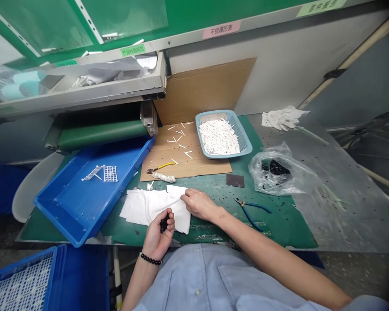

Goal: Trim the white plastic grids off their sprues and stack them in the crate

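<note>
My left hand [158,235], palm up with a dark beaded bracelet at the wrist, curls its fingers around small black parts [164,223]. It is over the front edge of a white cloth [145,206] spread on the green bench mat. At the cloth's right side, my right hand [199,204] has its fingers pinched together on the cloth; the fingertips are partly hidden. Behind the cloth lie a white-wrapped roll [164,177] and yellow-handled cutters [162,166]. To the right are blue-handled cutters [251,211] and a flat dark plate [235,180].
A light blue basket [245,144] of white sticks stands on cardboard [210,166], with loose sticks beside it. On the left, a blue tray [74,194] holds white lattice frames [110,173]. A clear bag [262,183] with black parts and white gloves [283,117] lie right.
</note>
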`<state>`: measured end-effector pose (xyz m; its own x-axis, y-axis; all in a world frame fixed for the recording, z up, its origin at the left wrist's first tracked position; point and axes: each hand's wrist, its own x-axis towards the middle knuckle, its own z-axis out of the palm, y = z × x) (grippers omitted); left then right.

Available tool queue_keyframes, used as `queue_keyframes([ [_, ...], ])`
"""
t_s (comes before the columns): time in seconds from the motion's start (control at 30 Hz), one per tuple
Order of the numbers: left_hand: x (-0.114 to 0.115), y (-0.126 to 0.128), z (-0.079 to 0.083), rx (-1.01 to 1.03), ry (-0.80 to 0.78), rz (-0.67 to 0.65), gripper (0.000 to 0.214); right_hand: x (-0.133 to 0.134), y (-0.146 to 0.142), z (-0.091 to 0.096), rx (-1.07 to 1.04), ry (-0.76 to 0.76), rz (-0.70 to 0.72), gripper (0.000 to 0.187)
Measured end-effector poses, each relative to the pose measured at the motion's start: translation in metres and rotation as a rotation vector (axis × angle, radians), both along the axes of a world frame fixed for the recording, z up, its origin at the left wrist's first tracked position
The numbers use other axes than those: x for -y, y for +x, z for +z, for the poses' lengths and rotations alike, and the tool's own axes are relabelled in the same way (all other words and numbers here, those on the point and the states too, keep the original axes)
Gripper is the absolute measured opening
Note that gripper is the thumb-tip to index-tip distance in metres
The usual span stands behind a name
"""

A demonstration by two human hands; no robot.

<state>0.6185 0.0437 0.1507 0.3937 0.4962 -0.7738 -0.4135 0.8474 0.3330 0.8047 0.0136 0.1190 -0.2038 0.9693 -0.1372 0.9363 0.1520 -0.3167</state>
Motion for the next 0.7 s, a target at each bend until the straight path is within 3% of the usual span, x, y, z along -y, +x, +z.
queue_keyframes([
  [0.1,0.002,0.003,-0.002,-0.003,0.018,-0.021,0.009,-0.012,0.024,0.015,-0.020,0.171,-0.192,0.024],
  [0.2,0.006,0.012,-0.005,0.001,0.014,-0.068,0.007,-0.022,0.064,0.042,-0.058,0.455,-0.467,0.030],
  [0.27,0.009,0.022,-0.006,0.011,0.013,-0.112,0.006,-0.017,0.087,0.062,-0.112,0.606,-0.574,0.030],
  [0.33,0.010,0.037,-0.007,0.018,0.016,-0.161,0.005,0.003,0.097,0.076,-0.209,0.624,-0.589,0.025],
  [0.43,0.008,0.067,-0.014,0.009,0.071,-0.231,0.005,0.062,0.085,0.079,-0.419,0.374,-0.489,0.017],
  [0.57,0.000,0.115,-0.037,-0.139,0.400,-0.280,0.011,0.166,0.050,0.058,-0.736,-0.233,-0.340,0.023],
  [0.63,-0.005,0.136,-0.049,-0.243,0.546,-0.279,0.013,0.207,0.042,0.048,-0.848,-0.345,-0.463,0.033],
  [0.7,-0.010,0.151,-0.056,-0.258,0.551,-0.285,0.013,0.233,0.044,0.043,-0.960,-0.382,-0.558,0.034],
])
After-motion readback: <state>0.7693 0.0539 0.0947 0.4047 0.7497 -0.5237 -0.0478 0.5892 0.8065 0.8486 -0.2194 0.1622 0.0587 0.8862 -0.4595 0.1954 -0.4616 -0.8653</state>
